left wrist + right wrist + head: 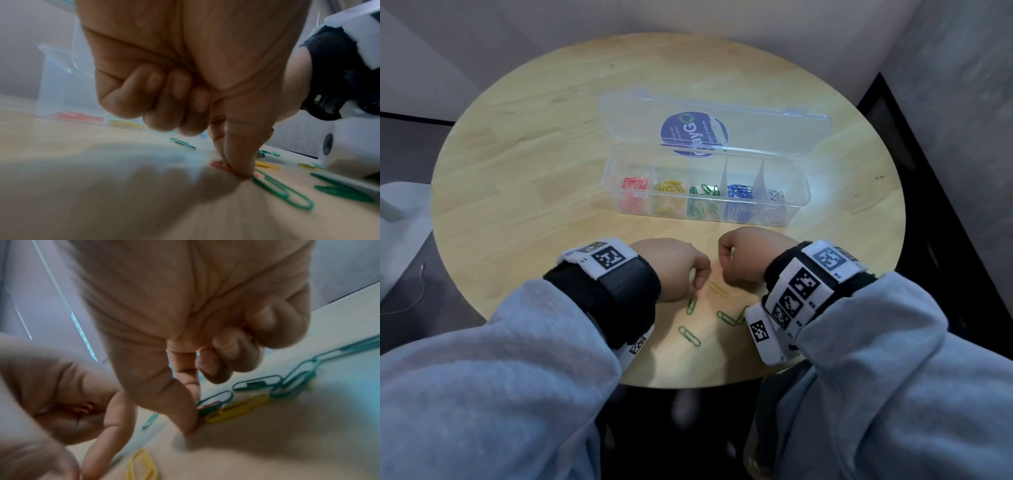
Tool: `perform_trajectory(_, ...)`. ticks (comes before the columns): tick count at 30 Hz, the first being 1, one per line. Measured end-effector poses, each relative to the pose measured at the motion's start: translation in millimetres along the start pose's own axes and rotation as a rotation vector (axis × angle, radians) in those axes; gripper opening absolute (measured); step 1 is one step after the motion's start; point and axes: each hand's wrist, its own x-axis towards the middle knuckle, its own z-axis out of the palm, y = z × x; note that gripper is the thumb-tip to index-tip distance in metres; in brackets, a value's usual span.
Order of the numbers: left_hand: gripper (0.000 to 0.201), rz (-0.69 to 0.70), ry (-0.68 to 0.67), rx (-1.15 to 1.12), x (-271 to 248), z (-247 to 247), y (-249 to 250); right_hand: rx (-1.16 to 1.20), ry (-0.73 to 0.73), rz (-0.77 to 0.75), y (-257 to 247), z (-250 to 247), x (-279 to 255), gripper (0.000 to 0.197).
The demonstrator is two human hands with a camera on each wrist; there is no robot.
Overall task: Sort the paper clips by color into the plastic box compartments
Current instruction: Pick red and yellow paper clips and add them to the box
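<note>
The clear plastic box (804,192) stands open mid-table, holding red, yellow, green, blue and pale clips in separate compartments. My left hand (698,291) has its fingers curled, and thumb and forefinger (238,172) pinch a red paper clip (220,165) flat on the table, beside a green clip (281,190). My right hand (726,270) is curled too. Its thumb and forefinger (192,428) touch the table next to a red-and-green clip pair (207,405) and a yellow clip (236,408). A thin red wire (245,329) shows inside its curled fingers.
Loose clips lie near the round wooden table's (534,171) front edge: a yellow one (719,288) between my hands and green ones (690,335) (726,318) closer to me. The box lid (722,113) lies open behind. Walls close in at the back.
</note>
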Motion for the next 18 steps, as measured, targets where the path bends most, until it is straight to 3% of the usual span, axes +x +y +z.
perform_trajectory(7,0.009,0.0,-0.016,-0.012,0.9,2.0,-3.9,0.099,-0.054,0.032,2.7,2.3,-1.3,0.019)
perform_trajectory(18,0.008,-0.035,-0.062,-0.071,0.6,0.3,-6.3,0.736,0.07,0.037,13.5,-17.1,1.7,0.026)
